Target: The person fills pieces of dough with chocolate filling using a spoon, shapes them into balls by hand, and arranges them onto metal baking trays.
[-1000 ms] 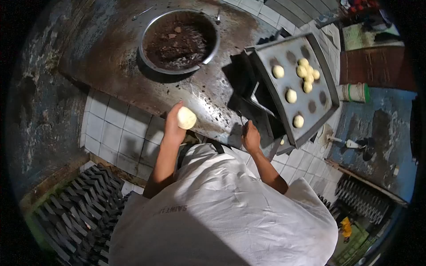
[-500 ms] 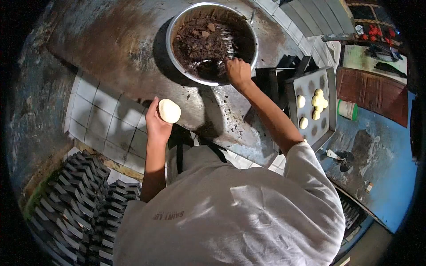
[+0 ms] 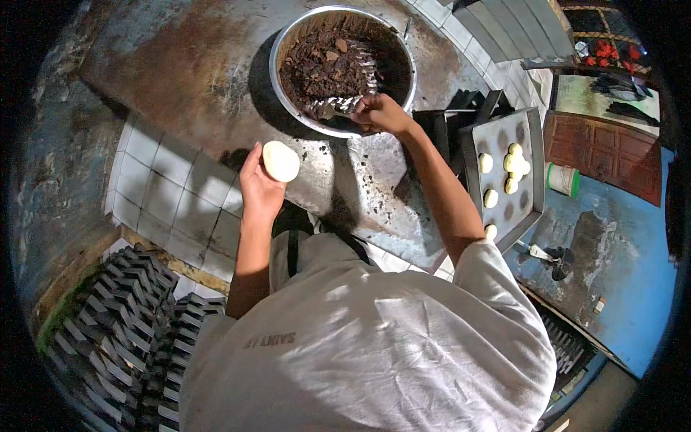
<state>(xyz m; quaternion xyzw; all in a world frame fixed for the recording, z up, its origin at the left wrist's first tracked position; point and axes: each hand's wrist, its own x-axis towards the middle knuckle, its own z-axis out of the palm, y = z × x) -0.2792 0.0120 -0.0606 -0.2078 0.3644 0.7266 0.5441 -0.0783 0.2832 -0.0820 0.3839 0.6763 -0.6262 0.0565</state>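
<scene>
A round, pale piece of dough (image 3: 281, 161) rests in my left hand (image 3: 261, 193), held against the palm and fingers above the table's front edge. My right hand (image 3: 384, 115) is closed over the near right rim of a metal bowl (image 3: 274, 79). Dark brown, crumbly filling (image 3: 320, 68) with a few larger chunks lies in that bowl. A shiny, pale streak shows in the filling beside my right fingers; whether it is a tool in my grip or the bowl's bare metal, I cannot make out.
To the right, a metal tray (image 3: 536, 165) carries several pale dough balls (image 3: 515, 164). Beyond it stand a white and green tub (image 3: 563, 179) and a blue worn surface (image 3: 633, 288). Crumbs dot the worn metal table (image 3: 194, 93). Stacked dark slatted pieces (image 3: 115, 345) fill the lower left.
My right hand has turned and shifted slightly left at the bowl's near rim. My left hand, with the dough, has moved slightly right and up.
</scene>
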